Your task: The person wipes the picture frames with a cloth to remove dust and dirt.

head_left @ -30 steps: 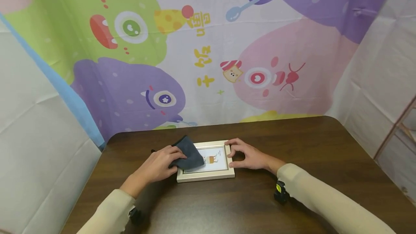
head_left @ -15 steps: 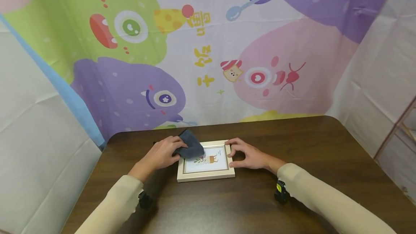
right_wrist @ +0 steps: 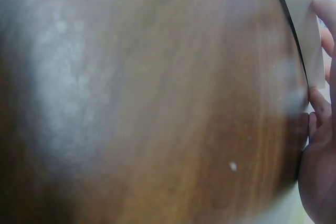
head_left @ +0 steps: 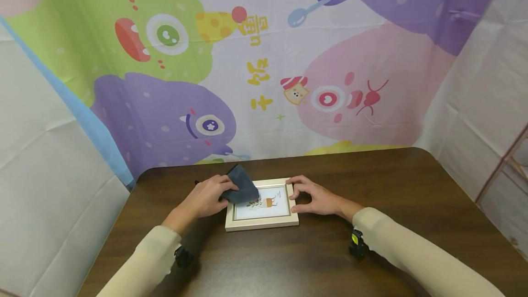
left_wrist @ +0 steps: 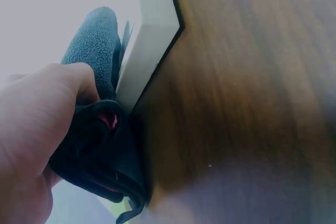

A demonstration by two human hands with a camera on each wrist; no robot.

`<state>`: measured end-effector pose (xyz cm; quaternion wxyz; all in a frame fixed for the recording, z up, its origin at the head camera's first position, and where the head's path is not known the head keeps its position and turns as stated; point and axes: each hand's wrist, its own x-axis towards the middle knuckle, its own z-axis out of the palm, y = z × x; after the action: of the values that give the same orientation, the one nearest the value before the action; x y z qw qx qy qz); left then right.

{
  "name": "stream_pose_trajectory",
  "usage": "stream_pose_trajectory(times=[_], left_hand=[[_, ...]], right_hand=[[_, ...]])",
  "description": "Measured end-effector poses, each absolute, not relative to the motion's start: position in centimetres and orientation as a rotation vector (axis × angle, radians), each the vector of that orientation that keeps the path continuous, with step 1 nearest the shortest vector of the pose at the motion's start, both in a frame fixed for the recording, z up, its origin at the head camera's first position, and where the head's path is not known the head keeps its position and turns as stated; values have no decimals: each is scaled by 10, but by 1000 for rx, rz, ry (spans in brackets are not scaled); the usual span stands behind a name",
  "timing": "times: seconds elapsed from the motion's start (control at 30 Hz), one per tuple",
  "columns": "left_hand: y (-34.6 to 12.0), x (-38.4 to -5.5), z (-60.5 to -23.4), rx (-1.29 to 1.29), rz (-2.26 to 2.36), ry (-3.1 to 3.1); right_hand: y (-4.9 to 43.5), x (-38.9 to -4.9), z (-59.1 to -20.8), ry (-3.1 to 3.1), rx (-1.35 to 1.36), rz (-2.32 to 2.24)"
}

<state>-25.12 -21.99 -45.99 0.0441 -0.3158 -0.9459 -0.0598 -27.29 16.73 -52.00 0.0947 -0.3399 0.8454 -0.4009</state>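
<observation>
A picture frame (head_left: 264,225) with a cream border lies flat on the table, a small printed drawing behind its pane. My left hand (head_left: 206,197) grips a folded dark grey-blue cloth (head_left: 244,183), which covers the frame's upper left part. In the left wrist view the cloth (left_wrist: 100,142) shows thick folded layers and a fuzzy face against the frame's edge (left_wrist: 152,30). At the frame's right side my right hand (head_left: 316,196) holds the border, thumb low and fingers near the upper corner. The right wrist view shows those fingers along the frame's side (right_wrist: 304,24).
The dark brown wooden table (head_left: 371,173) extends around the frame. Behind it hangs a curtain (head_left: 264,136) printed with cartoon monsters. Pale fabric sheets (head_left: 53,164) hang on both sides.
The left hand has carried the cloth up toward the frame's far edge, uncovering more of the drawing; over the last half second it barely shifts. The right hand and the frame stay put.
</observation>
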Motion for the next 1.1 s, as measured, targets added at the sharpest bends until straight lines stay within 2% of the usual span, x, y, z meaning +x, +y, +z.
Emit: stream_pose_trajectory(times=[0.57, 1.1], left_hand=[[-220, -211, -450, -1061, -181, -2886], [-225, -196, -443, -1213, -372, -2903]], right_hand=[[167, -273, -520, 2496, -1013, -1197], [167, -273, -520, 2501, -1019, -1197]])
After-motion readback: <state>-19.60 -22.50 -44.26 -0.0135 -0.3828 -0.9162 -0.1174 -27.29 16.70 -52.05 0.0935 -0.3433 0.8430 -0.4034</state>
